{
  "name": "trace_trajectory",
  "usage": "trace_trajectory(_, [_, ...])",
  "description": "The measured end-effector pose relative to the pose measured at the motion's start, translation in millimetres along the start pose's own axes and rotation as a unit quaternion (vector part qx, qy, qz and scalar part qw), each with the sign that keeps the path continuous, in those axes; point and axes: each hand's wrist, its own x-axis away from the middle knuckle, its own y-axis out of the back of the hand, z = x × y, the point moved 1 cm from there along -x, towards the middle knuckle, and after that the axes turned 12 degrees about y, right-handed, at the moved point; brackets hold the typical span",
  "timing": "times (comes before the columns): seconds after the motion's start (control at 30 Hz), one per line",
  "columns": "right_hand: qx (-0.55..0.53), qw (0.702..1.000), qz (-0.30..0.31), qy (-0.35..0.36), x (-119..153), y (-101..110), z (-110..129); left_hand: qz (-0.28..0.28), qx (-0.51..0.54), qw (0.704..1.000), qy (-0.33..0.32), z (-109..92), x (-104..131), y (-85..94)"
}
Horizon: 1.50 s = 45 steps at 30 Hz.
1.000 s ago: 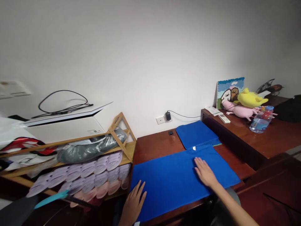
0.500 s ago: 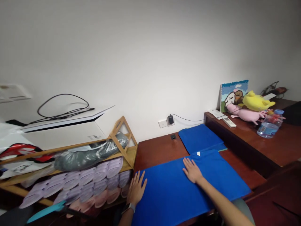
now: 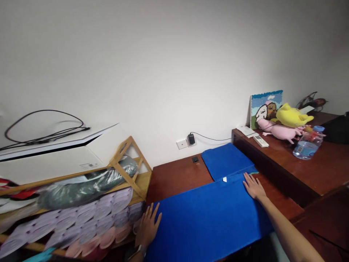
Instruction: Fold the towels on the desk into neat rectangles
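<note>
A blue cloth (image 3: 201, 222) lies spread over the front of the brown desk (image 3: 174, 174), with a small white tag at its back edge. At its left edge, my left hand (image 3: 148, 225) rests with the fingers spread. My right hand (image 3: 254, 186) lies flat at the cloth's back right corner, fingers apart. Neither hand grips anything. Behind the spread cloth sits a folded blue cloth (image 3: 227, 160), touching its back edge.
To the left, a wooden rack (image 3: 141, 185) bears lilac and pink slippers, a plastic-wrapped bundle and a white box (image 3: 62, 160). A raised desk on the right holds plush toys (image 3: 291, 115), a water bottle (image 3: 307, 145) and a remote (image 3: 261, 141).
My right hand has slid right across the cloth to its back right corner. My left hand stays at the left edge. The camera view has shifted slightly to the right.
</note>
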Motion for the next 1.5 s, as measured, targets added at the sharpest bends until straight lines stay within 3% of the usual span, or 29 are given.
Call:
trace_trajectory(0.1, [0.019,1.000,0.001,-0.012,4,2,5,-0.002,-0.005,1.000,0.002,-5,5,5.5])
trace_trajectory(0.2, [0.042,0.996,-0.074,0.007,9,5,48,0.006,-0.002,1.000,0.011,-10,11,8.8])
trace_trajectory(0.3, [0.010,0.986,-0.125,0.109,19,4,151,0.016,0.010,1.000,0.023,-11,13,8.3])
trace_trajectory(0.4, [-0.076,0.966,-0.045,0.243,34,-8,283,0.021,0.024,0.999,0.029,-11,14,5.5])
trace_trajectory(0.47, [-0.126,0.942,0.002,0.311,40,-17,356,0.023,0.030,0.999,0.033,-10,13,3.3])
trace_trajectory(0.53, [-0.154,0.928,0.029,0.338,41,-24,399,0.024,0.030,0.999,0.038,-9,13,1.2])
trace_trajectory(0.6, [-0.159,0.927,0.040,0.338,37,-27,409,0.025,0.029,0.998,0.042,-7,12,-0.8])
trace_trajectory(0.67, [-0.149,0.934,0.040,0.321,31,-24,387,0.022,0.031,0.998,0.040,-6,10,-2.8])
trace_trajectory(0.73, [-0.128,0.950,0.038,0.283,25,-18,339,0.017,0.034,0.999,0.038,-5,9,-4.9])
trace_trajectory(0.97, [-0.031,0.995,0.009,0.098,9,8,103,0.003,0.033,0.999,0.031,-2,5,-11.2])
trace_trajectory(1.07, [-0.012,0.999,0.021,0.039,7,11,36,0.001,0.026,0.999,0.025,0,3,-12.2])
trace_trajectory(1.2, [-0.001,1.000,0.021,0.015,7,5,4,-0.002,0.008,1.000,0.011,1,2,-8.5])
trace_trajectory(1.5, [-0.031,0.999,0.015,0.002,6,0,3,0.033,-0.012,0.999,0.019,-5,2,-1.2])
